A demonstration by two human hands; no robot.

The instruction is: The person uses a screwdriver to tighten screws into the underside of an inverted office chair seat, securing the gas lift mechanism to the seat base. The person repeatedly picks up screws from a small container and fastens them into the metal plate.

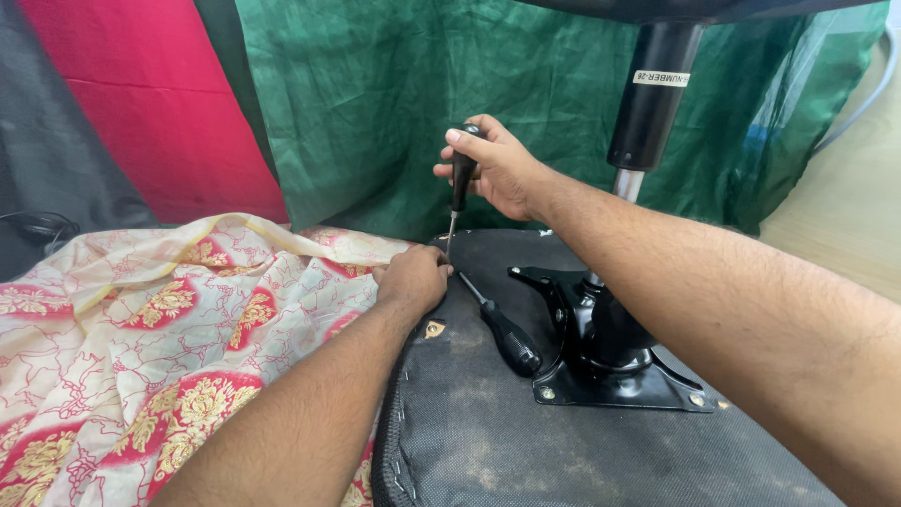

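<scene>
The right hand [497, 169] closes its grip around an upright screwdriver [460, 183] at the upturned chair seat's [526, 441] 11 o'clock edge, the left hand [413, 280] pinches fabric beside its tip, a second screwdriver [502, 329] lies unused, and the bracket [610, 376] screws remain in.

Screwdriver [459, 183] upright, black handle, tip on seat [488, 432] edge; seat black, dusty, upside down.

2 screwdrivers [462, 178] [502, 329], 2 hands [497, 169] [413, 279], 1 mounting plate [610, 376].
</scene>
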